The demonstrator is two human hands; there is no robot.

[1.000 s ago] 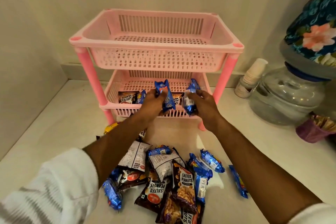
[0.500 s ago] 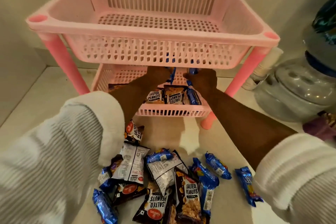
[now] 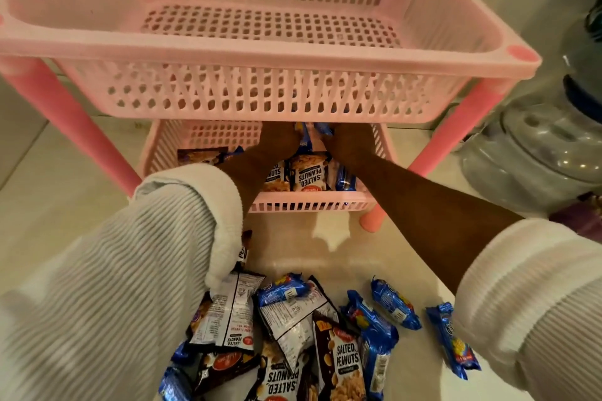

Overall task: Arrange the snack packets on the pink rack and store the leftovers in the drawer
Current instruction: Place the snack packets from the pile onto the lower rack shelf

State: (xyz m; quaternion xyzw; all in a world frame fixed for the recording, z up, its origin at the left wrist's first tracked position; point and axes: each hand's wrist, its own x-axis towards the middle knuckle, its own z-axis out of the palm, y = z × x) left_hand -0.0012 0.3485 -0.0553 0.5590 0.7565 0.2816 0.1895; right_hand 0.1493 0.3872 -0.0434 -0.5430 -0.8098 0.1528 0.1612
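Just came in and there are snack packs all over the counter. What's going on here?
A person is stocking the pink rack. Both hands, left hand and right hand, reach into the lower shelf, each with a blue packet, behind the salted peanuts packs standing there. The top shelf holds nothing visible. A loose pile of packets waits on the counter.

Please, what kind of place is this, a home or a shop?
Probably a home, at a kitchen or pantry counter, though I cannot be sure. A small pink rack stands on a pale counter against a wall, a water dispenser stands beside it, and snack packets lie loose in a heap, not displayed for sale.
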